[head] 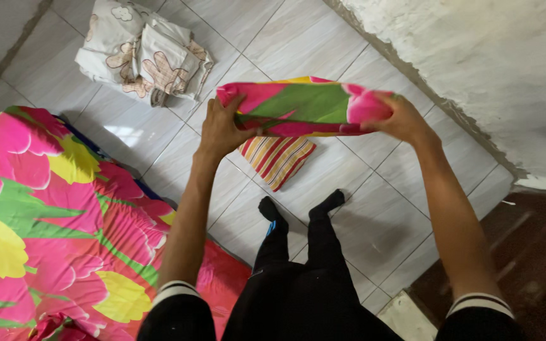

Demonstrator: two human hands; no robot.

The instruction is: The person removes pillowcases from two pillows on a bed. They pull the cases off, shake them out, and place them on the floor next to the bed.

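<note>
Folded cloth: pink and green floral, held up at upper centre of the frame, over the tiled floor.
Left hand: grip clenched on its left end.
Right hand: grip clenched on its right end.
Handling: likely soft, light, floppy; best held by both ends.
Nearby: striped cloth below; cream bundle upper left; floral mattress lower left.
Containers: none visible.
</note>
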